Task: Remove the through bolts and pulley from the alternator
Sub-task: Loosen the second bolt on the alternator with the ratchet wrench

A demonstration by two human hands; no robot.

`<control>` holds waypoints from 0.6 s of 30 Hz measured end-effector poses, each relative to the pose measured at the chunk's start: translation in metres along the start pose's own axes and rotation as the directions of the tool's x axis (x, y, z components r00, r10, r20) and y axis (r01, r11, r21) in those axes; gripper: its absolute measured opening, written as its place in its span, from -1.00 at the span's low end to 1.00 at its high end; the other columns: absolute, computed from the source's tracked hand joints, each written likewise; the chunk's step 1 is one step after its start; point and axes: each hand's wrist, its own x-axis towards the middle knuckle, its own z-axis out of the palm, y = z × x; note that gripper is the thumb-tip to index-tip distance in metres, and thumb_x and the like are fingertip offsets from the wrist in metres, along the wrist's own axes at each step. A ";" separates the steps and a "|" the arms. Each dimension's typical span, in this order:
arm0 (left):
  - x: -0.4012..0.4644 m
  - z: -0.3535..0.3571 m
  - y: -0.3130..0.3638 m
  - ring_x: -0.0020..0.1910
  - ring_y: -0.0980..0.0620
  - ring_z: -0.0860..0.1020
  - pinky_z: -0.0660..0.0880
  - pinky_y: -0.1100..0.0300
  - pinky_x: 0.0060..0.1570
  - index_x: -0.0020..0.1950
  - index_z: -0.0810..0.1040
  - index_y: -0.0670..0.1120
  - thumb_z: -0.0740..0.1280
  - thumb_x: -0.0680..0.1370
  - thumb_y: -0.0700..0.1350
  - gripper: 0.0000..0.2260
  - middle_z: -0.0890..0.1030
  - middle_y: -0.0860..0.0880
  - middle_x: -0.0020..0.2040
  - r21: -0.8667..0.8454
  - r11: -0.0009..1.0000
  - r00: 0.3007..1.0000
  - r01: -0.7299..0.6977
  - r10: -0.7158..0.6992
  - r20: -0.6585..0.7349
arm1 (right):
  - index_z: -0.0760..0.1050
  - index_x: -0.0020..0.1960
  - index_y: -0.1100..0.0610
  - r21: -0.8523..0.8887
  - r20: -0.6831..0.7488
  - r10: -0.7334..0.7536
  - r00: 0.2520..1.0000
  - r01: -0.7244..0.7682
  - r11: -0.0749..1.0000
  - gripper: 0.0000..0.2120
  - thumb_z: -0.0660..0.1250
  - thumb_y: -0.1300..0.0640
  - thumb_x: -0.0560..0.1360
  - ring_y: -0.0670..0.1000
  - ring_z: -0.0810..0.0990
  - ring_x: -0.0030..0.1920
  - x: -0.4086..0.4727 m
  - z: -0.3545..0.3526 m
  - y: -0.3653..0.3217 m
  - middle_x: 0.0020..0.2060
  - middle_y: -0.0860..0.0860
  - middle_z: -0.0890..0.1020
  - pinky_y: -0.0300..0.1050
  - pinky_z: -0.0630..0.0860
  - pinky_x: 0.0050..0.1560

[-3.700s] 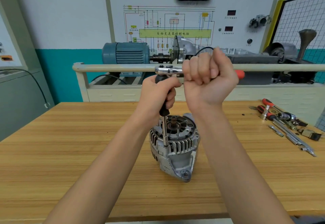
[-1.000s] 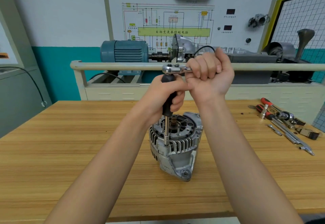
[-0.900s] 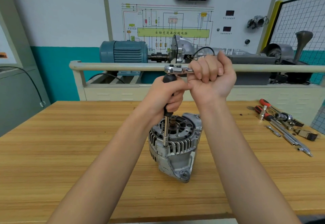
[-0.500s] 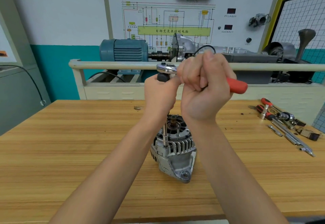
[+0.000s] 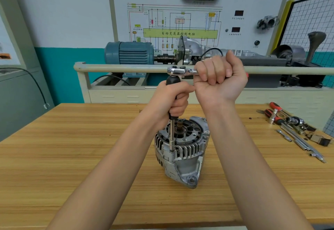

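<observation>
Far left of frame: grey cabinet [image 5: 19, 92] with a black cable [image 5: 37, 85] looping down its front; teal-and-white wall behind.

Upper centre-left: blue electric motor [image 5: 129, 52] on a cream bench frame, its rail [image 5: 117, 68] running across the frame; wiring-diagram board [image 5: 173, 22] above it.

Centre: wooden table [image 5: 63, 148] fills the lower half; alternator [image 5: 181, 150] stands on it at mid-frame, finned housing up, mounting lug toward the near edge; shaft end visible at its top.

Left hand [image 5: 169, 103], just left of centre above the alternator: fingers curled tight round the black grip of an upright extension bar [image 5: 172, 134]; the bar's lower tip sits on the alternator's rim at the near-left side, where a through bolt would be; bolt head itself hidden under the socket.

Right hand [image 5: 219, 78], just right of centre and touching the left: fist closed round the handle of a ratchet [image 5: 178, 71]; chrome head sticks out to the left, seated on top of the bar; a sliver of red handle shows past the fist on the right.

Right edge: loose tools [image 5: 292, 126] scattered on the table, red-handled drivers, sockets, chrome bars; well apart from the alternator; mesh panel [image 5: 310, 22] at upper right.
</observation>
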 end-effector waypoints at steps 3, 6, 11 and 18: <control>0.002 0.004 -0.002 -0.66 0.12 0.06 0.05 0.40 -0.59 -0.48 0.16 -0.03 0.23 0.52 -0.33 -0.55 0.14 0.06 -0.61 0.008 1.000 0.985 -0.022 0.023 -0.173 | 0.25 -0.58 0.08 -0.267 0.177 -0.143 0.974 0.187 0.945 -0.55 0.15 0.24 0.48 -0.06 0.05 -0.57 -0.013 0.007 0.011 -0.67 -0.05 0.18 -0.18 0.12 -0.50; 0.004 0.010 -0.004 -0.62 0.11 0.12 0.08 0.38 -0.58 -0.45 0.22 -0.04 0.26 0.50 -0.33 -0.61 0.20 0.06 -0.59 0.063 0.997 0.944 -0.050 0.068 -0.322 | 0.32 -0.51 0.04 -0.482 0.413 -0.355 0.839 0.532 0.696 -0.64 0.22 0.29 0.42 -0.08 0.19 -0.57 -0.032 0.011 0.031 -0.62 -0.05 0.26 -0.13 0.13 -0.43; 0.003 0.008 -0.010 -0.60 0.12 0.16 0.13 0.37 -0.58 -0.43 0.26 -0.04 0.30 0.49 -0.31 -0.63 0.24 0.05 -0.57 0.082 0.991 0.937 -0.104 0.125 -0.325 | 0.21 -0.51 0.01 -0.491 0.454 -0.362 0.814 0.567 0.661 -0.62 0.23 0.25 0.40 -0.09 0.20 -0.56 -0.036 0.013 0.035 -0.62 -0.04 0.25 -0.14 0.15 -0.41; -0.002 -0.011 0.000 -0.58 0.05 0.23 0.20 0.26 -0.52 -0.46 0.33 -0.05 0.33 0.44 -0.26 -0.68 0.27 0.02 -0.56 0.010 0.999 0.993 -0.034 0.033 0.118 | 0.23 -0.60 0.10 -0.067 0.080 0.026 0.996 -0.020 0.998 -0.56 0.13 0.19 0.46 -0.06 -0.01 -0.56 -0.005 0.003 -0.002 -0.69 -0.04 0.19 -0.22 0.11 -0.52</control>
